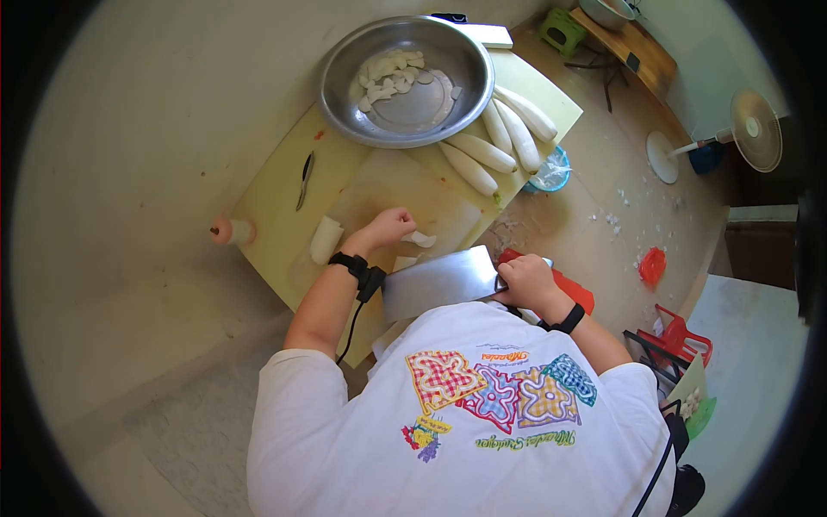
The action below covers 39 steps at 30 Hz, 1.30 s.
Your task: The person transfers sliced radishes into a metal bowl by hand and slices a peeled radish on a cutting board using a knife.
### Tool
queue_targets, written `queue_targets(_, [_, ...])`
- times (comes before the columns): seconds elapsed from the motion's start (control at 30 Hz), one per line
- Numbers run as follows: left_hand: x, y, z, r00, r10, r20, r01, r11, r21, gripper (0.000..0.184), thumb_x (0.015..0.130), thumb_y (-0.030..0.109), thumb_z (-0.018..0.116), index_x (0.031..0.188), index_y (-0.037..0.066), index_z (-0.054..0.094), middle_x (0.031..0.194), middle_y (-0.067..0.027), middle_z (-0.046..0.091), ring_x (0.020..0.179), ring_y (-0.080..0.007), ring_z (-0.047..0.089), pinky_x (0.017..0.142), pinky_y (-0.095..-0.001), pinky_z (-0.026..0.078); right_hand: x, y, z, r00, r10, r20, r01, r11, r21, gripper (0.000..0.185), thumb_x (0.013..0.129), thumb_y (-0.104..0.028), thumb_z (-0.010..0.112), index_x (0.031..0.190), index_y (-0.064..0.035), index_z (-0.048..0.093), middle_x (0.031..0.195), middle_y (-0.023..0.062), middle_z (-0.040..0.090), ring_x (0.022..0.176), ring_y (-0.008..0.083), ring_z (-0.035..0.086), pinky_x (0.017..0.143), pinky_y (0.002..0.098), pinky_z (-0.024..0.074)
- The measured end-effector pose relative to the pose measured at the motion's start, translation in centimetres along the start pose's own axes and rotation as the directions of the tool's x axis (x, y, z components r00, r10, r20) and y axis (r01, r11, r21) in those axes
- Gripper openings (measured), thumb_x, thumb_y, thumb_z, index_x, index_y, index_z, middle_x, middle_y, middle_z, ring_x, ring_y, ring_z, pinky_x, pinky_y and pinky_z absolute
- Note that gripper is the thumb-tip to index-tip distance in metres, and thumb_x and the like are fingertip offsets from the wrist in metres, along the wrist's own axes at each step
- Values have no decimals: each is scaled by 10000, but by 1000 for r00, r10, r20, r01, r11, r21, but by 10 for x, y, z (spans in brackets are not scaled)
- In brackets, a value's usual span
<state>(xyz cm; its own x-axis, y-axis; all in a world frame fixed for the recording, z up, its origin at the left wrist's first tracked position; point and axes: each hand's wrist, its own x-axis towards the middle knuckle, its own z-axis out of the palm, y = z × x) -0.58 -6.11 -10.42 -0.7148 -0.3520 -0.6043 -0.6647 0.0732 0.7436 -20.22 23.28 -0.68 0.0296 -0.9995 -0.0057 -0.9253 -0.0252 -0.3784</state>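
Note:
My right hand (527,281) is wrapped round the handle of a broad-bladed cleaver (438,283), held close in front of my shirt. Left of it, my left hand (392,227) is closed, with a thin white radish slice (421,239) at its fingertips. A bit of cut radish (404,262) shows just beyond the blade; the rest is hidden behind the cleaver. Beside my left wrist lies a peeled radish chunk (326,239). A big metal basin (334,96) with many white slices (389,76) stands at the far side of the table, several whole white radishes (517,133) next to it.
On the yellowish table (280,194) lie a small dark-handled tool (305,181) and, at the left edge, a pink-topped bottle (233,231). A blue bucket (553,171) stands below the right corner. Further right are a fan (756,131), a red bag (652,267) and scraps on the floor.

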Motion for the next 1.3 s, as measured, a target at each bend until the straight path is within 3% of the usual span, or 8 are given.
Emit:
queue_targets(0.2, [-2, 12, 2, 979, -188, 82, 204, 924, -323, 126, 873, 200, 544, 942, 105, 589, 734, -15, 601, 622, -117, 545, 497, -251, 412, -24, 5, 1, 989, 144, -17, -143, 990, 14, 357, 625, -397, 802, 657, -106, 598, 641, 89, 633, 638, 285, 645, 605, 400, 498])
queue_targets(0.27, [8, -1, 6, 968, -220, -121, 155, 904, -398, 119, 870, 183, 521, 917, 96, 588, 736, -23, 607, 629, -130, 554, 501, -271, 421, -38, 10, 2, 979, 195, -65, -195, 981, 10, 333, 633, -369, 792, 654, -100, 598, 637, 95, 631, 629, 297, 643, 601, 402, 502])
queue_targets(0.4, [25, -28, 5, 963, -213, -164, 131, 905, -405, 131, 872, 166, 524, 896, 68, 608, 741, -25, 612, 640, -139, 554, 531, -286, 429, -60, 9, -8, 940, 325, -98, -329, 944, -21, 308, 635, -336, 783, 653, -90, 597, 639, 108, 629, 632, 306, 642, 598, 414, 507])
queue_targets(0.47, [30, -46, 9, 973, 22, -231, -22, 1000, -1, 213, 880, 178, 528, 978, 30, 645, 751, -96, 635, 676, -205, 608, 613, -350, 485, -72, 13, -6, 888, 424, -180, -430, 903, 8, 296, 634, -317, 778, 646, -83, 597, 646, 119, 628, 634, 314, 643, 587, 432, 510])
queue_targets(0.57, [20, -38, 18, 968, 181, -174, -137, 961, 239, 234, 878, 181, 548, 1008, 25, 664, 754, -124, 628, 725, -248, 619, 686, -375, 496, -85, 21, -7, 817, 525, -236, -530, 847, 51, 303, 638, -321, 781, 642, -79, 598, 643, 125, 628, 616, 319, 638, 558, 433, 504])
queue_targets(0.8, [-12, 15, 16, 995, 62, -80, -31, 940, 340, 280, 851, 171, 624, 1103, 51, 647, 885, -159, 681, 843, -301, 658, 752, -389, 515, -91, 38, -10, 660, 665, -348, -635, 742, 215, 256, 687, -231, 758, 649, -58, 573, 616, 137, 595, 579, 338, 603, 535, 425, 476])
queue_targets(1.0, [-17, 7, 16, 987, 155, 43, -152, 814, 561, 319, 832, 157, 638, 1145, 93, 639, 1005, -155, 690, 946, -338, 653, 812, -437, 523, -89, 52, -2, 568, 773, -282, -681, 634, 366, 316, 791, -263, 728, 674, -24, 558, 611, 182, 549, 556, 357, 559, 519, 427, 429])
queue_targets(1.3, [-19, 12, 15, 969, 248, -16, -177, 733, 657, 223, 839, 156, 642, 1040, 61, 654, 939, -166, 671, 889, -347, 642, 770, -428, 512, -81, 69, 10, 469, 868, -166, -627, 459, 629, 464, 914, -364, 666, 674, 3, 515, 549, 114, 430, 514, 210, 392, 499, 374, 349])
